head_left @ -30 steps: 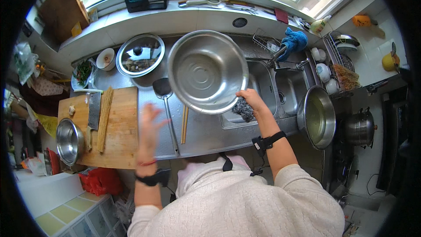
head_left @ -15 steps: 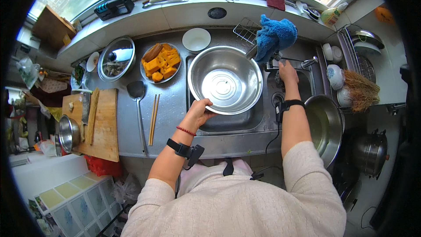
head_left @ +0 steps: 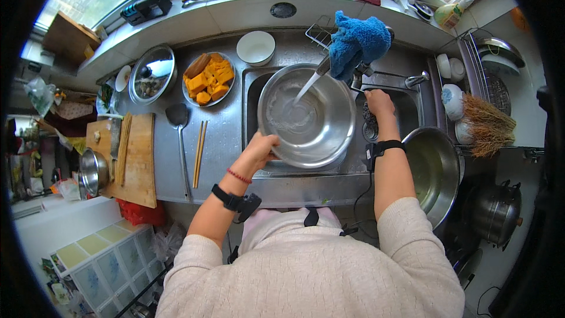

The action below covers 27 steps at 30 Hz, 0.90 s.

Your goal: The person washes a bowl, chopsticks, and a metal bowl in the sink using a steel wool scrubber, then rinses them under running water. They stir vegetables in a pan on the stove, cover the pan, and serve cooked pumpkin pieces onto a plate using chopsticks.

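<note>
Now the left hand (head_left: 262, 147) grips the steel basin (head_left: 307, 115) rim under running water (keep it level); the right hand (head_left: 379, 103) clasps the tap lever (head_left: 372, 85).

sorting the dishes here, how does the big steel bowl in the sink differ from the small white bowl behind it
The steel bowl is far wider and shiny metal; the white bowl is small and matt white. The steel bowl sits in the sink under running water, its rim held by the left hand; the white bowl stands untouched on the counter. Both are round and upright.
</note>
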Available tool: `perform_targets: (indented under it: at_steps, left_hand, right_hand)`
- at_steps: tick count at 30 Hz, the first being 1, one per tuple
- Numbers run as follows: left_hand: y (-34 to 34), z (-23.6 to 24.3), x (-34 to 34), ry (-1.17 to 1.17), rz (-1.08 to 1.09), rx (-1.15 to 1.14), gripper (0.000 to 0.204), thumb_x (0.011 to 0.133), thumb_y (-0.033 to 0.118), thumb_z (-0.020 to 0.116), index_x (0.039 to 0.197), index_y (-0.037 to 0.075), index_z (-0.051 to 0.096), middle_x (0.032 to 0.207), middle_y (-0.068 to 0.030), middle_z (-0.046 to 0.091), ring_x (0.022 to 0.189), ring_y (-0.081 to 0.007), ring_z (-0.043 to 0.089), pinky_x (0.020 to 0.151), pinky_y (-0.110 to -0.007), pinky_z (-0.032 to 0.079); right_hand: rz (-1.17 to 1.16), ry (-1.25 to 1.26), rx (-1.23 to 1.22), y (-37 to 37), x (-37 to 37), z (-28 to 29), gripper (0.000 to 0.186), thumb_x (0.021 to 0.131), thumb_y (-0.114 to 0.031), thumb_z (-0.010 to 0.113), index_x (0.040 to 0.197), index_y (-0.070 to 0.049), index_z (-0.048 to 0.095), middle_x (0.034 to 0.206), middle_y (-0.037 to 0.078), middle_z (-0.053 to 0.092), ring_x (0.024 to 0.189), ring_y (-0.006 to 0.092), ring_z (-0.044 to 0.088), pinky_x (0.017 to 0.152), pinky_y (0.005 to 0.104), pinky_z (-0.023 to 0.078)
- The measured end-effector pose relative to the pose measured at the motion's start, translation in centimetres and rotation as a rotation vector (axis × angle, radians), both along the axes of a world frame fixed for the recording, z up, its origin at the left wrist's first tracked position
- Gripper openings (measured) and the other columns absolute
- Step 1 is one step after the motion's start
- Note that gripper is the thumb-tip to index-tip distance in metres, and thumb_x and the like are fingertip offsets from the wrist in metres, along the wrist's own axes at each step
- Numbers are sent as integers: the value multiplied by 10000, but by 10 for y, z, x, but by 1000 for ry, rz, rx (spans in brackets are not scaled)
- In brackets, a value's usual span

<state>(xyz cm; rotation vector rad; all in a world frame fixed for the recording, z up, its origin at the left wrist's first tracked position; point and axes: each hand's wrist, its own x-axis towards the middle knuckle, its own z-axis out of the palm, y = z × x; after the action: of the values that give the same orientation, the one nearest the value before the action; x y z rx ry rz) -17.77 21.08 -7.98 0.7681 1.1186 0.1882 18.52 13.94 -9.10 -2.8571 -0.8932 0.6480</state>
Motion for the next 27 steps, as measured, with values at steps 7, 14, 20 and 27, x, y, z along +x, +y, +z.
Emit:
perform_targets:
  at_steps: [7,14,20,27]
  left_hand:
    - [10,-27,-33,-83,287,-51,303,817,-27,529,1114,-83,501,1028,-173,580,919,-316,645,787,-497,591]
    - [-18,-30,-1,-113,202,-46,381,794,-22,509,1169,-71,457,1059,-174,560,899,-323,646,760,-497,590]
    - [-22,-32,-26,228,-17,1010,833,773,-55,535,1492,-55,116,1418,-321,352,1335,-472,326,1140,-421,258]
    - [-27,-19,-26,247,-66,1286,808,780,-100,562,1478,-71,155,1466,-313,285,1370,-460,287,1162,-446,239]
  right_hand:
    - [19,-50,37,5,16,0,396,929,-448,552,1130,-136,691,1205,190,638,1145,383,589,928,484,479]
    - [-82,-197,102,8,5,20,493,875,-491,607,1226,-145,593,1174,185,650,1119,388,600,895,507,486]
    - [-122,-153,368,-13,-43,16,529,878,-493,595,1290,-163,568,1189,194,642,1103,411,598,910,509,475]
    - [-50,38,370,-24,-65,-14,494,870,-468,611,1223,-124,633,1114,183,672,1074,382,618,906,461,487]
